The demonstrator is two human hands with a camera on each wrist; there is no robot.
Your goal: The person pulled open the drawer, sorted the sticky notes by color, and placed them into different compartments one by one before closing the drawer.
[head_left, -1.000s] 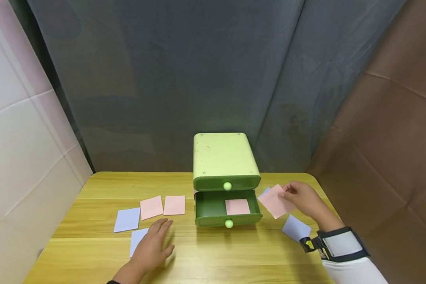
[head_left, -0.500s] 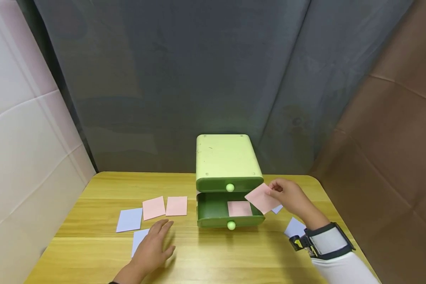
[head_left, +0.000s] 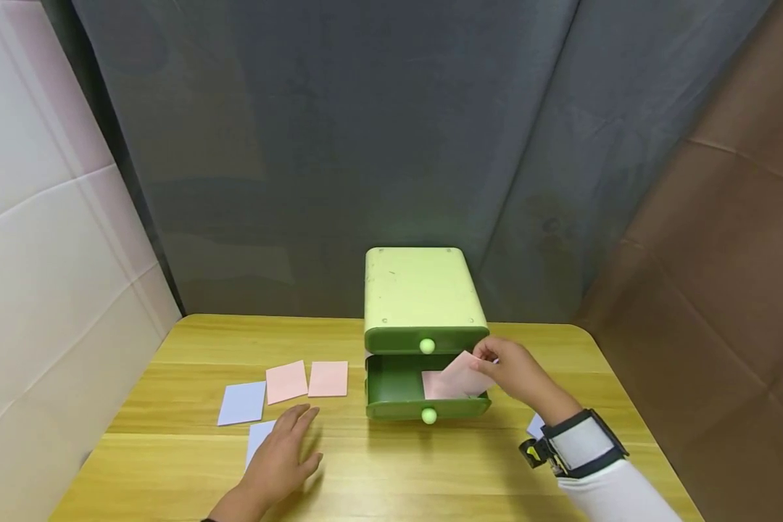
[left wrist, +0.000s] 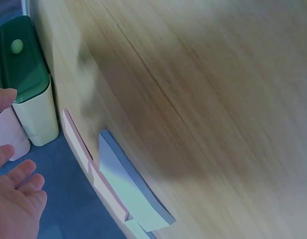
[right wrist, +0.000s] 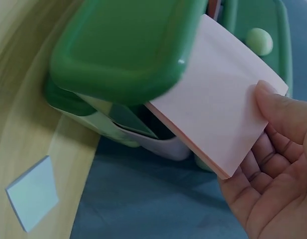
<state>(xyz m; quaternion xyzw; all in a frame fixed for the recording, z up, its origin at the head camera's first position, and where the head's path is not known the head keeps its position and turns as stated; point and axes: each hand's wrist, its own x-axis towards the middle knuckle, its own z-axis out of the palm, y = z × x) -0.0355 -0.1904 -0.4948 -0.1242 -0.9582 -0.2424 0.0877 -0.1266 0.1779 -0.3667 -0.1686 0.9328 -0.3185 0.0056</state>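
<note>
My right hand [head_left: 512, 371] pinches a pink sticky note pad [right wrist: 220, 94] by one corner, thumb on top and fingers beneath. The pad is tilted, and its far corner reaches into the pulled-out lower drawer [head_left: 391, 410] of a small green cabinet [head_left: 424, 286]. Inside that drawer lies another pink pad [head_left: 433, 386], partly covered by the held one. My left hand [head_left: 277, 460] hovers low over the table with its fingers loosely spread, holding nothing. It overlaps a blue sticky note pad [head_left: 258, 437] in the head view.
Left of the cabinet lie two pink pads [head_left: 328, 379] and another blue pad [head_left: 242, 403]. A blue pad [head_left: 535, 425] shows beside my right wrist. The cabinet's upper drawer [head_left: 391, 341] is closed. Dark cloth [head_left: 339, 145] hangs behind the wooden table [head_left: 365, 478].
My right hand has carried the pink pad leftward from beside the cabinet to over the open drawer, its corner now dipping inside. The left hand has stayed in place.
</note>
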